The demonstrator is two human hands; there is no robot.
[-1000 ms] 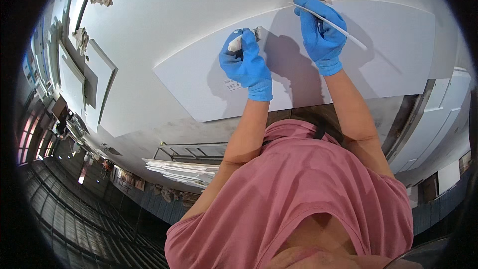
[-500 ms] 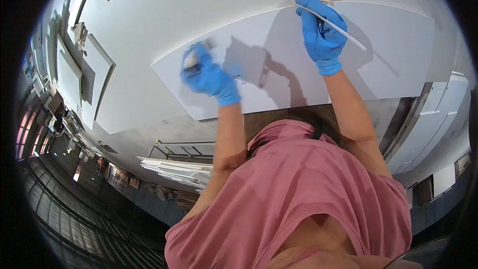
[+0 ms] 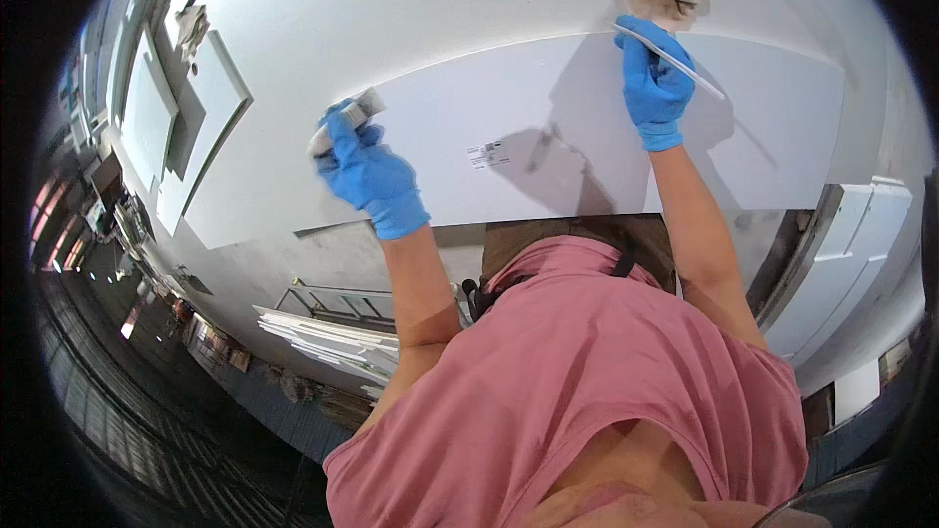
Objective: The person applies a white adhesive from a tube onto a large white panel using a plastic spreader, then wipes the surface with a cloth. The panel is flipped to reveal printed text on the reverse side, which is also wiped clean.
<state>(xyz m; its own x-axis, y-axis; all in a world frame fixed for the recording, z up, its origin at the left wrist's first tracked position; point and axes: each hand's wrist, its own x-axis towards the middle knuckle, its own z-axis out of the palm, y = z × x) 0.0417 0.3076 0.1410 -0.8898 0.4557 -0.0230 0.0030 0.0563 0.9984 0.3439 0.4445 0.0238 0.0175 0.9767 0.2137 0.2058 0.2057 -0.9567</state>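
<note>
Moved leftward, the left hand grips a pale block — kind unclear — at the left end of the white panel; the right hand pinches a slim stick by its far edge.

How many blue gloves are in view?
2: one on the left hand, at the left end of the white panel; one on the right hand, holding a slim white stick.
</note>
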